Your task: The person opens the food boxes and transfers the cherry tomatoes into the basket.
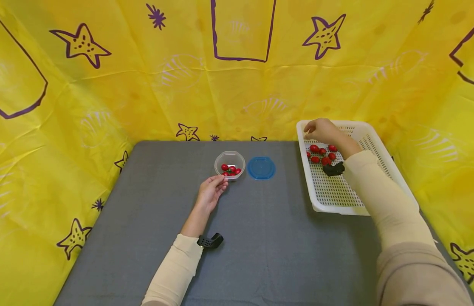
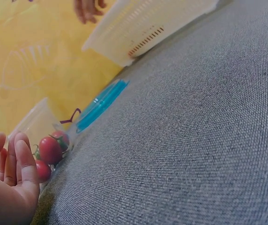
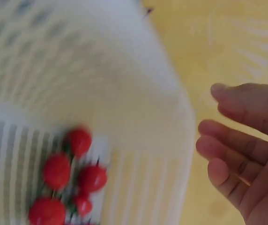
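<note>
A small clear plastic container (image 1: 237,158) with several cherry tomatoes (image 1: 232,169) in it stands on the grey table. My left hand (image 1: 210,193) is at its near rim, thumb and fingertips pinching the edge. In the left wrist view, red tomatoes (image 2: 50,150) show through the container wall beside the fingers. At the right, my right hand (image 1: 323,131) hovers over the far left corner of a white plastic basket (image 1: 315,199). Its fingers are loosely bent with nothing between them. More cherry tomatoes (image 3: 56,171) with green stems lie in the basket, below this hand.
A blue lid (image 1: 261,168) lies flat between the container and the basket. Yellow patterned cloth (image 1: 237,97) rises behind the table and along both sides. The right forearm (image 1: 386,199) reaches across the basket's right part.
</note>
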Demonstrator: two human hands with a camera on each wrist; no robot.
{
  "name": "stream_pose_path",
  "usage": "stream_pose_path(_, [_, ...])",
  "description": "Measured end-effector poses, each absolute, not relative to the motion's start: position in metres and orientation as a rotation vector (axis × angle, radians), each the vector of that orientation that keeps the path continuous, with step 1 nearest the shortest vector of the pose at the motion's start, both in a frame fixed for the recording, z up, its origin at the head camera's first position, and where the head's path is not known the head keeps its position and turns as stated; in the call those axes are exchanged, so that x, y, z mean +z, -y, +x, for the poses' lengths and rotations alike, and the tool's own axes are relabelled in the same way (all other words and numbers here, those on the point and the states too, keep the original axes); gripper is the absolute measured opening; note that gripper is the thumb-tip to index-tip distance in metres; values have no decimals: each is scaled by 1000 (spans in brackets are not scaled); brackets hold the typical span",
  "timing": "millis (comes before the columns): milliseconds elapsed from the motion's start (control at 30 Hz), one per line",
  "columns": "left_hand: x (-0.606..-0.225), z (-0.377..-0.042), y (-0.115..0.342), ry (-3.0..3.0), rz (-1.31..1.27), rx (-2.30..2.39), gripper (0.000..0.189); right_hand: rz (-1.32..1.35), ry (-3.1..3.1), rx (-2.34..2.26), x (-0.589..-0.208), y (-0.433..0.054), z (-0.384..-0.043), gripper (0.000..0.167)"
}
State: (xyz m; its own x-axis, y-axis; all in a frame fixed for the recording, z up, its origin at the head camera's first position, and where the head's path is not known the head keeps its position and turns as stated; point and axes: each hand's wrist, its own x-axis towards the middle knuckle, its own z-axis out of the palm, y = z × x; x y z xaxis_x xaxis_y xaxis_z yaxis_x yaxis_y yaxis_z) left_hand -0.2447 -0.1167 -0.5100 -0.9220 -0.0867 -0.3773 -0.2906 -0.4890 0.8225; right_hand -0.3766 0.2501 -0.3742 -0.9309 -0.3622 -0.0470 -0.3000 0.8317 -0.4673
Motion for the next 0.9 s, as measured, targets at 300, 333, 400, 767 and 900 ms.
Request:
stream_pose_path(300, [-511,-244,116,-1524,-564,2539,5,-582,-2766,-788,-369,-188,-378,27])
stream_pose_path(333, [-511,-244,116,-1527,-565,2536,5,-605,-2768,-779,-369,-181,-378,27])
stream_pose_path(400, [-511,-244,116,-1529,-567,2536,5,-666,-2772,-753,-369,-167,-378,26])
stream_pose_path(767, [-510,-245,117,-1509,-547,2563,8,-889,-2750,-651,-385,-114,-374,25])
stream_pose_path(900, [-509,-245,117,-1505,-543,2570,10,-944,-2740,-634,-391,-97,-369,24])
